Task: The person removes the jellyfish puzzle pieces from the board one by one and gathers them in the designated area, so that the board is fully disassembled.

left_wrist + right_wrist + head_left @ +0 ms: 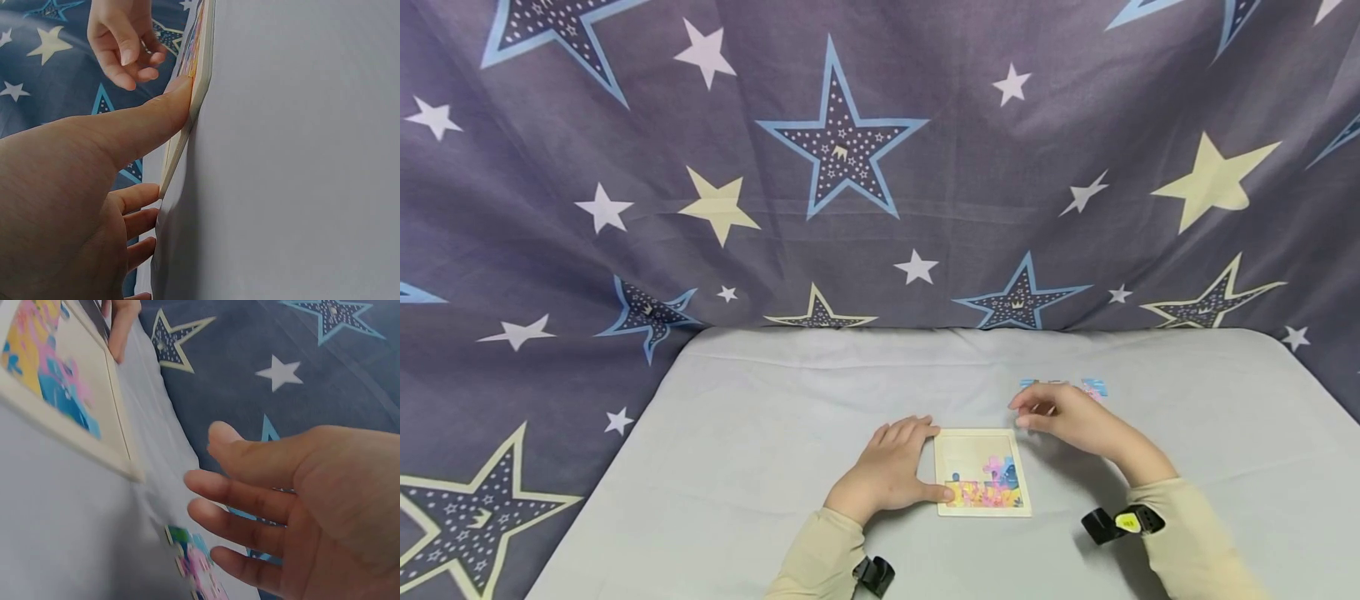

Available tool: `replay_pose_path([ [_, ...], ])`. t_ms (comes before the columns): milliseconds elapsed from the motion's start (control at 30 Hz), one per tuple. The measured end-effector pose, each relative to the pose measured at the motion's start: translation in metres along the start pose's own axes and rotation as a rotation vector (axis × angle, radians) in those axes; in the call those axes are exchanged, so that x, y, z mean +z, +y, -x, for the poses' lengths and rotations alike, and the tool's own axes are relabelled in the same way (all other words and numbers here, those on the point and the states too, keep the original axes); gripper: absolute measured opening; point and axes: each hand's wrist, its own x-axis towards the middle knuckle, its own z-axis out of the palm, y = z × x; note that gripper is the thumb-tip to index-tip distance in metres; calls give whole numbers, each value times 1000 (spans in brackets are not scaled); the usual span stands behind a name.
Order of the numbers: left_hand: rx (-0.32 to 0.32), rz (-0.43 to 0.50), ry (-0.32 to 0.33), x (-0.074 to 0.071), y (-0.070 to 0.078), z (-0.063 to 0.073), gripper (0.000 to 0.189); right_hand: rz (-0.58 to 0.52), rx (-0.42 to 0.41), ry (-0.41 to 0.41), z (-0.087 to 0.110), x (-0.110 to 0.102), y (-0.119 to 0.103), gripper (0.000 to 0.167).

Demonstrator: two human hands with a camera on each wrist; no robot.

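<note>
On the table (722, 483), the left hand (889, 468) rests its extended fingers against the puzzle board (964, 448). The right hand (1078, 419), fingers slack and seemingly empty, hovers near loose pieces (1094, 387).

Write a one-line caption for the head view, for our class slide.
Left hand rests on a partly filled puzzle tray; empty right hand hovers near loose pieces.

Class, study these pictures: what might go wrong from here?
The left hand has its thumb at the corner of the fitted puzzle pieces and might nudge them. The right hand is near the loose puzzle pieces, so it might scatter them. If the left hand lifts, the puzzle tray could slide.
</note>
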Motion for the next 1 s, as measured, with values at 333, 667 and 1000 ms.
replay_pose_path([
  [333, -3, -4, 1, 1, 0, 0, 91, -62, -33, -152, -2, 11, -10, 15],
  [667, -7, -4, -1, 1, 0, -1, 91, -62, -20, -259, -4, 24, -18, 19],
  [1000, -13, -7, -8, 0, 0, 0, 91, 60, 7, -249, -3, 32, -22, 27],
])
